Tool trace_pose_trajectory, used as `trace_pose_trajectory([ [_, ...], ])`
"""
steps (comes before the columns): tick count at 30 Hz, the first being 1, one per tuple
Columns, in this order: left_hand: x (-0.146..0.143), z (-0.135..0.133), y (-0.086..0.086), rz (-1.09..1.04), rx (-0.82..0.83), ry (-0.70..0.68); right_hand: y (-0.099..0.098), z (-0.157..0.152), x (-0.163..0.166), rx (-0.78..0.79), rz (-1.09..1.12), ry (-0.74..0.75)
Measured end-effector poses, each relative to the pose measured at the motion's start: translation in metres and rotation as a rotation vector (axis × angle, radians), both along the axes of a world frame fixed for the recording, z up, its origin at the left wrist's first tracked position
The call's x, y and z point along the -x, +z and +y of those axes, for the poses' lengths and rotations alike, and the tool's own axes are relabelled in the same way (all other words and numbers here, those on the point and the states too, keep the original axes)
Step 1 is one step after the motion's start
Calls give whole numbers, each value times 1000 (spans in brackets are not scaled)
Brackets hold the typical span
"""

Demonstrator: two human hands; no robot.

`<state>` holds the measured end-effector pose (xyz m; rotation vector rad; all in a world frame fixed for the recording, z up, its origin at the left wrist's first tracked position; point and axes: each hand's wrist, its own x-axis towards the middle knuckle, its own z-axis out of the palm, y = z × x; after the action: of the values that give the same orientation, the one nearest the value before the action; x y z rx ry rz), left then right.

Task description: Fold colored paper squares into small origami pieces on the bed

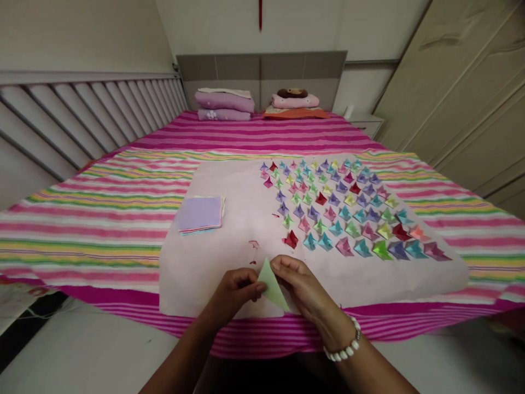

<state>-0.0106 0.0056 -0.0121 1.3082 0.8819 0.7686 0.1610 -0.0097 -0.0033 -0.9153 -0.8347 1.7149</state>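
Left hand (235,293) and right hand (305,289) pinch a green paper (271,287) between closed fingers above the pink sheet (221,257).

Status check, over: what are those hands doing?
Left hand, right hand: both pinching green paper triangle. Folded paper shapes lie beyond. Paper stack off left.

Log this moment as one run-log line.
hands: left hand and right hand pinch green paper | far left: paper stack | right: rows of folded pieces | surface: pink sheet on striped bed

Matt green paper piece (271,285), striped cloth bedsheet (102,219), matt.
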Motion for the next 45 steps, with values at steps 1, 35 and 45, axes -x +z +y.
trace_pose_trajectory([
  [1, 0, 0, 0, -2, -1, 4, 0, 0, 0, 0, -8, -3],
  [35, -25, -10, 12, 359, -364, 337, -5, 0, 15, -648, -878, -360],
  [45, -24, -8, 16, 633, -372, 301, -11, -1, 20, -725, -979, -362],
])
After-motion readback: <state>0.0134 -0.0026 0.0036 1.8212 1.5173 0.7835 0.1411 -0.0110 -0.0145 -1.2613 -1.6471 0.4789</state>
